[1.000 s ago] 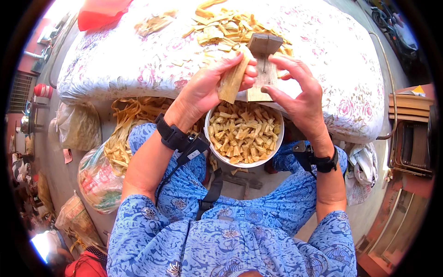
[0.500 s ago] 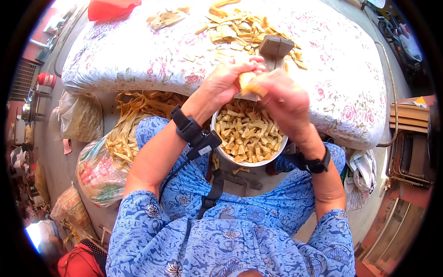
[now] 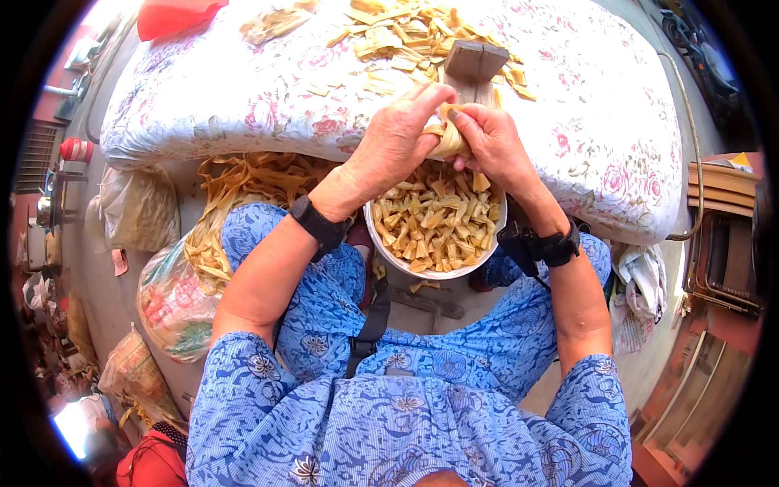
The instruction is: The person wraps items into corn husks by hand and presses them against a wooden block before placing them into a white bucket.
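My left hand (image 3: 396, 136) and my right hand (image 3: 497, 148) meet over the far side of a white round tub. Between them is a folded pale-yellow strip (image 3: 451, 141), like dried leaf, and the fingers of both hands are closed on it. The tub (image 3: 430, 274) stands between my knees, heaped with small folded yellow pieces (image 3: 438, 221). Just beyond my hands, a wooden stand (image 3: 476, 60) with a blocky top rests at the edge of the flower-patterned padded surface. Loose flat yellow strips (image 3: 406, 39) lie in a pile behind it.
The floral padded surface (image 3: 584, 138) spans the far side. Long yellow strips (image 3: 243, 183) hang in a bundle by my left knee, beside a clear plastic bag (image 3: 174, 312) and a tan sack (image 3: 139, 207). A white bag (image 3: 639, 284) is by my right knee. Brown folded chairs (image 3: 722, 260) stand at right.
My right hand, blurred before, is now sharp and its fingers pinch the strip. The strip looks more tightly folded. The view has shifted slightly.
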Motion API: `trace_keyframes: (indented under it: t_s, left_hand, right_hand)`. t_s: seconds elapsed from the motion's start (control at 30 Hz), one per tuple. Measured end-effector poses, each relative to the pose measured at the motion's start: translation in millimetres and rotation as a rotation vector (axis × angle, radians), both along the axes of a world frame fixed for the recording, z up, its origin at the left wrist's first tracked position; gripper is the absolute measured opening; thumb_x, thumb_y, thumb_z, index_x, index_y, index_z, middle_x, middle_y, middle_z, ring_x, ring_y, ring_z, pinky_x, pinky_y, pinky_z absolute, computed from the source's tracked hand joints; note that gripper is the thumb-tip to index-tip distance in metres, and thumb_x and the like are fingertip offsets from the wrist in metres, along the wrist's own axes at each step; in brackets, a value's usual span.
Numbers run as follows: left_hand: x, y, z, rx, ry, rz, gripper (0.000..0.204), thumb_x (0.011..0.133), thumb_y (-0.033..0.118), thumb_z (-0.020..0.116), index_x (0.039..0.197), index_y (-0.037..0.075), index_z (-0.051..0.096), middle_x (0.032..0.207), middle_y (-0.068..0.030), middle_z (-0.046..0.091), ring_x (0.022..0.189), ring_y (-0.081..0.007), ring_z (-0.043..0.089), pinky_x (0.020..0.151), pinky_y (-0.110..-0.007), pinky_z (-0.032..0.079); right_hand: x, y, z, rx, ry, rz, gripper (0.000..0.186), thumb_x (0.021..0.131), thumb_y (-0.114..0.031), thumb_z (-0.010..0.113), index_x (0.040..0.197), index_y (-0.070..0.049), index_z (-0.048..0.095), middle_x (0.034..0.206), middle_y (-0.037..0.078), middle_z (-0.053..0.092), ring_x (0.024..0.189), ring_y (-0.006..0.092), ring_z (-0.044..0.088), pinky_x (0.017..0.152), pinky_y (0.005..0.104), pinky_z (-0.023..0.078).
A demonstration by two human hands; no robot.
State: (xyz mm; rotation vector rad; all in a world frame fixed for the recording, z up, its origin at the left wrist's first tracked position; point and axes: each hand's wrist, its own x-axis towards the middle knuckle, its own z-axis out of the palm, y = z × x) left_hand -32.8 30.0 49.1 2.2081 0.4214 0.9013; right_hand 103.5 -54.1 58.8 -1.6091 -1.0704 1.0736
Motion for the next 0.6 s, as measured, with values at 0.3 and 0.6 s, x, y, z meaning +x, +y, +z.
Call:
trace_keyframes:
  t_s: [0.3,0.6]
  left_hand:
    - [-1,7,-6,0.045,0.066,-0.02,0.03,0.072,-0.005,0.052,0.1,0.006,0.055,0.078,-0.0093,0.06,0.073,-0.0212,0.06,0.063,-0.027,0.047]
    - [8,11,-3,-0.771,0.025,-0.119,0.018,0.081,0.013,0.058,0.091,-0.001,0.062,0.075,-0.003,0.062,0.066,-0.0053,0.055,0.061,-0.023,0.048]
  right_hand:
    - [0,-7,-8,0.043,0.215,-0.029,0.032,0.086,-0.03,0.055,0.093,0.002,0.054,0.067,0.005,0.06,0.054,0.0054,0.055,0.045,0.0159,0.043]
    - [0,-10,-13,0.243,-0.029,-0.136,0.021,0.078,-0.016,0.065,0.091,0.0,0.062,0.071,0.002,0.063,0.059,0.0058,0.055,0.055,0.0208,0.048]
